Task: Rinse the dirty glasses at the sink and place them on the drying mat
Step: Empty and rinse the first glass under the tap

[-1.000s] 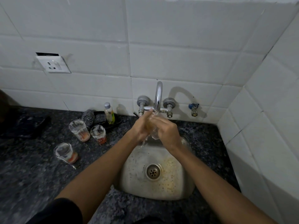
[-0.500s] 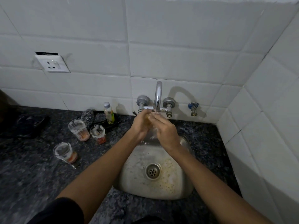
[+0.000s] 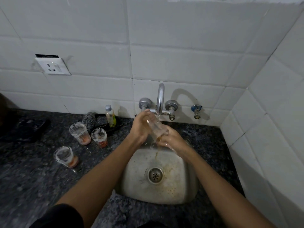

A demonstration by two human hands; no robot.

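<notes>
- Gripping a clear tilted drinking glass (image 3: 155,127) together, the left hand (image 3: 139,127) and right hand (image 3: 170,139) hold it under the chrome tap (image 3: 160,97).
- Brownish water falls below them into the steel sink (image 3: 181,191).
- Left of the grip, three dirty glasses (image 3: 80,133) stand on speckled dark granite counter (image 3: 32,178); white wall tiles (image 3: 181,63) rise behind.

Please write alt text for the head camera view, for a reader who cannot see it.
Two bare hands, left hand and right hand, hold a clear glass tilted under the running tap over a steel sink. Brownish water runs from the glass toward the drain. Three dirty glasses stand on the dark counter to the left.
</notes>
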